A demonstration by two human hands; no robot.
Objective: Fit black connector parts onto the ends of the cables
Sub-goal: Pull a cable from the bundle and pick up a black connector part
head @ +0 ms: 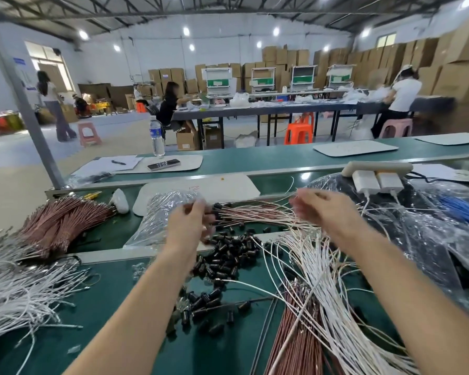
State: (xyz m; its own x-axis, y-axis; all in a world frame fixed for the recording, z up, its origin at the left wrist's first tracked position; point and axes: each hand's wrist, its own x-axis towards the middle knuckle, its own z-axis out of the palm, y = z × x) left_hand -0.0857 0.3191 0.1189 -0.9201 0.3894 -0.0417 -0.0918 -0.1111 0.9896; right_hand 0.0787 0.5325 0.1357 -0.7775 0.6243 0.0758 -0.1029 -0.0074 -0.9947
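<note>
Stock on the green worktop (114,299), as it lies before you. Left grip (190,221): fingers curled round the near ends of the fitted cables (257,213), a pinkish fan already carrying black caps, running off to your right; outline smeared by motion. Right grip (322,209): raised over the far end of that fan, fingers bent inward, too blurred to tell whether they pinch anything; a thin pale wire (292,185) arcs up from beside the fingertips. Black connector parts (228,257): loose heap between your forearms, just below the left grip, with a thinner scatter trailing toward you. White cables (322,282): long sheaf under your right forearm, lying across a copper-brown sheaf (295,345). Far left: one copper-brown bundle (60,223), its ends fanned toward the middle, and below it a spread of white cable offcuts (25,290). Clear plastic bag (160,215): crumpled, just behind the left grip, resting partly on a white mat (228,185). Right side: a power strip (377,167) with two white adapters plugged in, above wrapped dark stock, and blue wires (463,209) in clear film. Back shelf: water bottle (156,136), upright; phone (163,164); pen (119,162) on paper sheets.
</note>
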